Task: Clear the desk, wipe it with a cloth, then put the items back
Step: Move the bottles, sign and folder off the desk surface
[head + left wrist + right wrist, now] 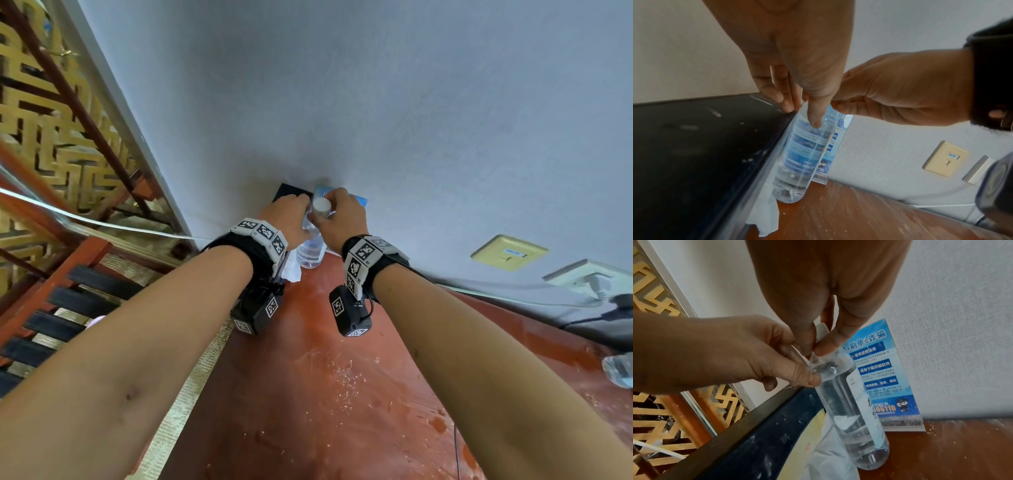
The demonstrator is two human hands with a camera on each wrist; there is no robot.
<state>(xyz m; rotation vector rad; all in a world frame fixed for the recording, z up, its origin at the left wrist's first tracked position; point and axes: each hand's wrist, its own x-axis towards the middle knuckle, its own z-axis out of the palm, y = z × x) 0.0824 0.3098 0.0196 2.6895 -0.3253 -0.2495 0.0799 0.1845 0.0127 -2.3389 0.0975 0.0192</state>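
Observation:
A clear water bottle point(310, 251) with a white cap point(322, 205) stands upright at the far corner of the red-brown desk point(308, 411). My left hand point(301, 219) grips the bottle's shoulder, thumb point(813, 120) on the front of the bottle point(803, 154). My right hand point(329, 212) pinches the cap point(822, 329) from above with thumb and fingers. A white tissue or plastic sheet point(830, 459) lies under the bottle point(855, 418) and against a black flat item point(756, 443) to its left. No cloth is in view.
A blue printed sign point(890, 378) in a clear stand leans on the wall behind the bottle. Water drops point(342, 377) speckle the desk. Another bottle point(620, 373) lies at the right edge. Wall sockets point(507, 253) and a plugged cable point(596, 284) are right; a gold lattice screen point(51, 120) is left.

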